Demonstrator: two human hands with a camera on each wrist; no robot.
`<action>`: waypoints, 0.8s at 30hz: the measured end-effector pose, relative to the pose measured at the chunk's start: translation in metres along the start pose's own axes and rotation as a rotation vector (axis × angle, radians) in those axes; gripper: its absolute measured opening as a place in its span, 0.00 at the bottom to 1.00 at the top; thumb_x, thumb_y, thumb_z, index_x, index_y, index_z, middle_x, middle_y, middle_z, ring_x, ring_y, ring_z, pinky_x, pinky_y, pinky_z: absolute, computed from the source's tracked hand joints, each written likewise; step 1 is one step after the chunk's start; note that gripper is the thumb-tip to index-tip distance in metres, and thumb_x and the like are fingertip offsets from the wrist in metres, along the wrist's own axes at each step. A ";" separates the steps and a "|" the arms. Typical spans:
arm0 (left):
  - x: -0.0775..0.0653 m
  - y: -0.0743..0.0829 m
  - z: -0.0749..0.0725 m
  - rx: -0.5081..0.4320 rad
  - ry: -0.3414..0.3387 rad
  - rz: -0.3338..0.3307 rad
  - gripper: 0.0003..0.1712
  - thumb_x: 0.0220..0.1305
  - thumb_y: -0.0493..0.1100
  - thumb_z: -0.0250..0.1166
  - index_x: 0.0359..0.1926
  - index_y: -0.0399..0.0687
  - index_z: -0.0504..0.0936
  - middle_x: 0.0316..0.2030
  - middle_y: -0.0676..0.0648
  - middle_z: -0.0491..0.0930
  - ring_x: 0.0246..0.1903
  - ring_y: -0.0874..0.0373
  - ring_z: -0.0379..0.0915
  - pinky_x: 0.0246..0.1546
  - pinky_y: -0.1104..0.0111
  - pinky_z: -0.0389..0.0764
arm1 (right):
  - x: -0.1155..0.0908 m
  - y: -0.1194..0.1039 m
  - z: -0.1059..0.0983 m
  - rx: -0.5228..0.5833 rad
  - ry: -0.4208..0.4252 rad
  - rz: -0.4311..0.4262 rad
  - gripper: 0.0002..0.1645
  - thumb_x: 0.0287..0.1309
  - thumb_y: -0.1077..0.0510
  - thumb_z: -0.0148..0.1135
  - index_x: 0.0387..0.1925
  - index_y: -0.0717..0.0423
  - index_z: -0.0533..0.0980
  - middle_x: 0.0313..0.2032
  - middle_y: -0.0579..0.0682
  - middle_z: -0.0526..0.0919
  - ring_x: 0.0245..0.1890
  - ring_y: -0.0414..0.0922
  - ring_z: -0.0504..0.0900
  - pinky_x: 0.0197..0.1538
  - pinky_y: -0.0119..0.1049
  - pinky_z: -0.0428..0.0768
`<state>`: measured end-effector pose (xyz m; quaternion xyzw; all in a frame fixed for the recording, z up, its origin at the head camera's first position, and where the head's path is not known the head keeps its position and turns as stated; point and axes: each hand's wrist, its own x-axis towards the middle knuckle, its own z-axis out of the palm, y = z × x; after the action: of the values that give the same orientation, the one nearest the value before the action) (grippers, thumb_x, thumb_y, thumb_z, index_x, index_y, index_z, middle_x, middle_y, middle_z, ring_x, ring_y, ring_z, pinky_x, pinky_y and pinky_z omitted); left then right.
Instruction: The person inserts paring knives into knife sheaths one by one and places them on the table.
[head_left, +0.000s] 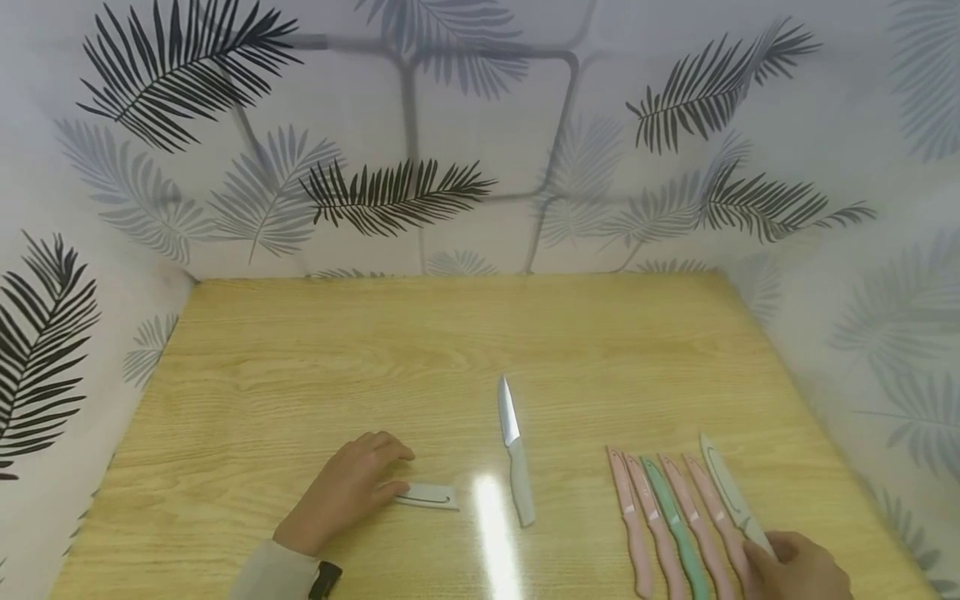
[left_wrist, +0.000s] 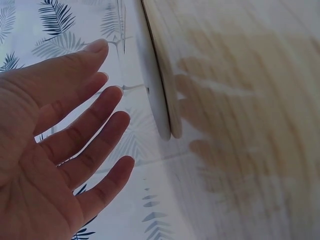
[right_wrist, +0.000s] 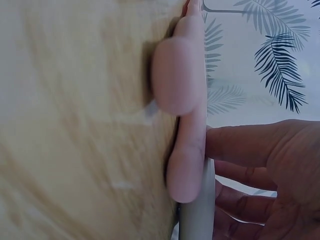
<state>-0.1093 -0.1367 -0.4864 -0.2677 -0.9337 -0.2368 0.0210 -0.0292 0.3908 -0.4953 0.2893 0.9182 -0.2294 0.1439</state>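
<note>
My left hand (head_left: 345, 492), fingers spread and relaxed, hovers at the left end of a whitish knife sheath (head_left: 429, 497) lying flat on the table. In the left wrist view the thumb and fingers hold nothing, and the sheath (left_wrist: 156, 75) lies beside them. A bare paring knife (head_left: 521, 482) with an off-white handle rests right of the sheath, blade pointing away. On the right, my right hand (head_left: 806, 568) pinches the handle of an off-white sheathed knife (head_left: 726, 479) between thumb and fingers. That knife lies slanted at the right end of a row of sheathed knives.
Several pink sheathed knives (head_left: 637, 550) and a green sheathed knife (head_left: 678, 537) lie side by side left of the right hand. The wood-grain table (head_left: 420, 333) meets a leaf-patterned cloth (head_left: 480, 125) at its back and sides.
</note>
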 end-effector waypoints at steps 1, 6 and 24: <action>0.000 0.000 0.000 -0.001 -0.003 -0.003 0.19 0.50 0.46 0.70 0.44 0.48 0.81 0.44 0.53 0.77 0.43 0.58 0.71 0.44 0.64 0.75 | 0.000 0.000 -0.001 -0.001 -0.004 -0.006 0.50 0.47 0.28 0.58 0.51 0.69 0.70 0.43 0.64 0.78 0.37 0.58 0.78 0.33 0.47 0.76; 0.001 0.001 -0.001 -0.011 -0.014 0.002 0.19 0.50 0.45 0.70 0.44 0.47 0.80 0.44 0.52 0.77 0.43 0.58 0.71 0.45 0.64 0.75 | -0.002 0.001 -0.003 -0.003 -0.009 -0.045 0.52 0.49 0.27 0.56 0.53 0.71 0.68 0.42 0.65 0.79 0.37 0.60 0.78 0.34 0.49 0.77; 0.005 0.007 0.003 0.040 -0.003 0.073 0.19 0.46 0.45 0.72 0.41 0.46 0.82 0.41 0.51 0.78 0.41 0.56 0.71 0.42 0.62 0.75 | -0.034 -0.037 -0.001 0.115 0.352 -0.088 0.32 0.60 0.41 0.52 0.53 0.64 0.71 0.43 0.64 0.79 0.36 0.59 0.79 0.37 0.51 0.76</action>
<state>-0.1093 -0.1278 -0.4854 -0.3018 -0.9279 -0.2165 0.0335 -0.0246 0.3485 -0.4681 0.2924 0.9262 -0.2335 -0.0461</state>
